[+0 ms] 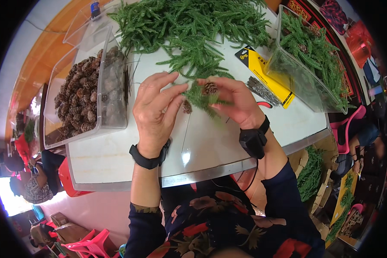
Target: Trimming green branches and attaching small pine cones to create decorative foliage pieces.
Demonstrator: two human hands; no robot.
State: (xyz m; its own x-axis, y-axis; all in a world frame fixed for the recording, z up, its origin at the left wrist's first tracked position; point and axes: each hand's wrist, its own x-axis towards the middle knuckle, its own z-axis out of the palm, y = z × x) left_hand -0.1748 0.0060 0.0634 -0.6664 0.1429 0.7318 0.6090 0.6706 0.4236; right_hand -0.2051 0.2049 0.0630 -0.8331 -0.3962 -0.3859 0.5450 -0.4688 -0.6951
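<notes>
Above the middle of the table, my right hand (241, 103) grips a small green artificial pine sprig (198, 95), its lower part smeared by motion. A brown pine cone (210, 88) sits against the sprig by my right fingers. My left hand (155, 105) is closed in a pinch at the sprig's left end; the exact grip point is hard to see. Just below those fingertips is a second small pine cone (186, 107). Beyond both hands, loose pine sprigs (198, 56) trail from a large green heap (180, 21).
On the left stands a clear plastic bin (101, 86) of pine cones (79, 94). A yellow card (266, 75) with dark wires (264, 91) and red-handled pliers (265, 104) lies right of my hand. Another clear bin (301, 86) holds finished-looking greenery (314, 47). Other people are at both sides.
</notes>
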